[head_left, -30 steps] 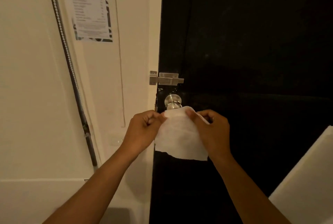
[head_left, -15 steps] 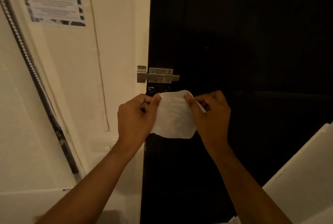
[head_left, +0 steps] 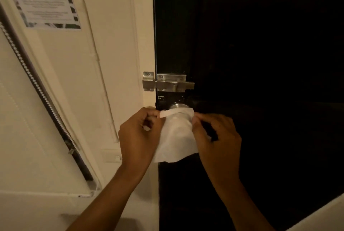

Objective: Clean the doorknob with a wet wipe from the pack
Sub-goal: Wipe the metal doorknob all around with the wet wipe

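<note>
White wet wipe point(head_left: 176, 137) hangs spread over the steel doorknob point(head_left: 177, 106) on the black door point(head_left: 260, 44). Left hand point(head_left: 138, 135) and right hand point(head_left: 217, 137) have fingers clamped on its top corners. Best wrap it snugly, then twist around the knob.

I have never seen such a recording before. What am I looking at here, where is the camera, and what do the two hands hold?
There is no machine here: a person works with bare hands. The one camera sits on the person's head and looks forward and down, so both arms enter from below. The left hand and the right hand each pinch an upper corner of a white wet wipe, stretched between them. It hangs in front of the metal doorknob, of which only the top shows. The knob belongs to a dark door. Above it is a metal sliding bolt. A printed notice hangs on the cream wall.
</note>
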